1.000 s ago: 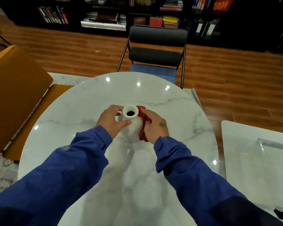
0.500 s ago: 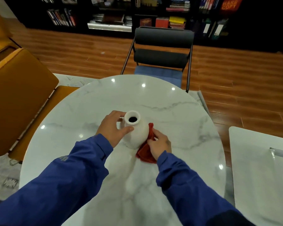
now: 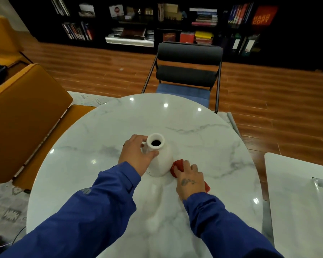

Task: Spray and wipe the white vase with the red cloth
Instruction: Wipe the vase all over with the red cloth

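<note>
A round marble tabletop [image 3: 104,138] carries only the vase [image 3: 161,161] and the cloth [image 3: 177,167]; the rest of its surface is bare stone with light spots reflected in it. Beyond the grips, across the tabletop, a black chair [image 3: 188,66] with a blue seat faces in, and behind it a dark bookshelf [image 3: 203,17] runs along the wall over a wooden floor [image 3: 278,101]. To the left of the left grip stands an orange chair [image 3: 24,116], and to the right of the right grip, well apart, is a second white table [image 3: 296,202]. The vase stands upright just ahead of both grips, between them, its long axis vertical and its dark round mouth pointing straight up toward the camera; its body widens from a narrow neck down to a base flat on the tabletop. The left hand [image 3: 136,157] wraps the neck just under the rim from the left, thumb across the near side and fingers curled behind, so its grip is clenched around the vase. The right hand [image 3: 189,180] lies low on the tabletop just right of the vase's base, fingers bent down over the bunched cloth and pressing it against the lower right side of the vase; its grip is closed on the cloth, most of which is hidden under the palm, with one red corner showing past the wrist side. Both arms wear blue sleeves [image 3: 93,211].
</note>
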{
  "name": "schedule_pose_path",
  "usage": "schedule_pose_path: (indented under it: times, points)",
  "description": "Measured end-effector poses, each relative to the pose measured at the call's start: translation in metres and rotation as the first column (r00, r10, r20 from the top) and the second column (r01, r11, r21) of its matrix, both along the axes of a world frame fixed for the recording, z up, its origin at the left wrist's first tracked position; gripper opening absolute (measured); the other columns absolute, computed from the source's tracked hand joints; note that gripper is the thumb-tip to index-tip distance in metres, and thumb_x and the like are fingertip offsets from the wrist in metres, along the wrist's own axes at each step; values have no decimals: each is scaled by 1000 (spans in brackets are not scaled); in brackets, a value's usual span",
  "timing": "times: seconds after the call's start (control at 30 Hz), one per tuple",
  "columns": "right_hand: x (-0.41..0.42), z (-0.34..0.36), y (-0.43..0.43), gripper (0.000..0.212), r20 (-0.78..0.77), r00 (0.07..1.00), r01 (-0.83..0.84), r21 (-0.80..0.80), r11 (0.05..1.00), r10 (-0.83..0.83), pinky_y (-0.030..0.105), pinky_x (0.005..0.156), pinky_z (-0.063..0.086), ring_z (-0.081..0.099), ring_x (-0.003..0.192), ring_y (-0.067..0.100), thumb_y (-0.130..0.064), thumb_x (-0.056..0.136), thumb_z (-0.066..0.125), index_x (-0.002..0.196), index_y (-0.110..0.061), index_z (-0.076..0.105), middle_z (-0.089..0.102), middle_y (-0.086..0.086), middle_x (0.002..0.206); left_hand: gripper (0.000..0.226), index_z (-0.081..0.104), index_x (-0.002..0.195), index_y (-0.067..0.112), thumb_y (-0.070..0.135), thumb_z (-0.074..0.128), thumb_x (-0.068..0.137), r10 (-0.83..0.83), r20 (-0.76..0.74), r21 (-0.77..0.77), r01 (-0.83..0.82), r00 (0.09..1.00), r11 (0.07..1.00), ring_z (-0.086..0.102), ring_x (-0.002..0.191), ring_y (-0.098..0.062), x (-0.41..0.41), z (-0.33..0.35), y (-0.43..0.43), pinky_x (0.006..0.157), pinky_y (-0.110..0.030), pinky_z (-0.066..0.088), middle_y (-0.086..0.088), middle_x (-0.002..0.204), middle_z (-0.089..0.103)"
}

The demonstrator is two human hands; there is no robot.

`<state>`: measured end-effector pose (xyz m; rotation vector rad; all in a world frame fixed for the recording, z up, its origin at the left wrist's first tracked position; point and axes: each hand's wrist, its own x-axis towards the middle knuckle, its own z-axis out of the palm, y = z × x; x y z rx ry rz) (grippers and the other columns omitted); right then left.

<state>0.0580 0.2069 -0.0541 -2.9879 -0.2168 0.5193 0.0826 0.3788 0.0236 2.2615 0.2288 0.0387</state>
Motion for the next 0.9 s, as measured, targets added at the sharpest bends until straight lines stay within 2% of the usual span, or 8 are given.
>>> schedule_pose_path:
  times: [0.13, 0.27, 0.33, 0.4, 0.5, 0.63, 0.8, 0.9]
  points:
    - [-27, -7, 8, 71, 18, 990, -137, 36, 990, 136, 42, 90, 42, 41, 113, 31, -7, 78, 63, 142, -26, 39, 35, 2, 139, 37, 59, 106, 25, 31, 77, 74, 62, 1, 19, -62, 998, 998, 54, 108, -21, 0, -3, -6, 93, -39, 47, 7, 115, 56]
    - [-14, -3, -4, 65, 0, 999, -40, 44, 998, 40, 44, 92, 44, 39, 120, 31, -6, 87, 50, 145, -32, 36, 31, -1, 147, 37, 59, 104, 26, 35, 77, 73, 70, -25, 66, -68, 997, 995, 56, 107, -22, -1, 2, -5, 92, -42, 49, 6, 115, 56]
    - [-4, 1, -14, 63, -44, 999, 26, 27, 999, -24, 44, 95, 43, 38, 122, 30, -7, 91, 45, 147, -35, 33, 28, -1, 150, 42, 59, 110, 24, 35, 76, 74, 9, -64, 111, -2, 998, 994, 54, 110, -23, 3, 8, 3, 94, -42, 47, 4, 118, 58]
    - [1, 3, -18, 65, -76, 996, 42, 14, 999, -41, 43, 95, 43, 37, 123, 30, -7, 91, 45, 147, -37, 33, 29, -1, 149, 56, 55, 123, 26, 35, 77, 72, -116, -89, 172, 130, 989, 976, 50, 116, -22, 9, 14, 12, 99, -41, 44, 5, 125, 57]
    - [-1, 6, -12, 68, -101, 994, 52, 8, 999, -51, 43, 97, 41, 36, 126, 30, -8, 88, 52, 147, -36, 32, 29, -1, 149, 75, 41, 140, 26, 30, 77, 75, -314, -136, 217, 337, 940, 916, 45, 125, -22, 21, 24, 16, 108, -37, 37, 3, 138, 49]
    - [-11, 0, -3, 70, -86, 996, -30, 27, 999, 33, 41, 92, 42, 38, 121, 30, -5, 84, 56, 145, -34, 36, 32, -1, 147, 66, 42, 141, 23, 36, 69, 82, -438, -196, 409, 479, 878, 777, 41, 126, -24, 33, 36, 14, 108, -33, 33, 1, 139, 47]
    - [4, 3, -12, 65, -107, 994, 30, 39, 999, -25, 43, 97, 43, 37, 123, 29, -5, 89, 47, 146, -34, 35, 29, -1, 149, 65, 42, 139, 25, 51, 62, 83, -422, -250, 591, 483, 871, 646, 38, 126, -24, 35, 43, 11, 104, -38, 33, 2, 135, 48]
    - [1, 5, -4, 66, -99, 994, 46, 21, 999, -43, 42, 94, 43, 38, 121, 30, -7, 87, 55, 144, -32, 35, 28, 0, 148, 65, 46, 135, 24, 59, 57, 82, -361, -233, 667, 418, 903, 616, 39, 125, -24, 32, 43, 3, 100, -38, 32, 0, 130, 51]
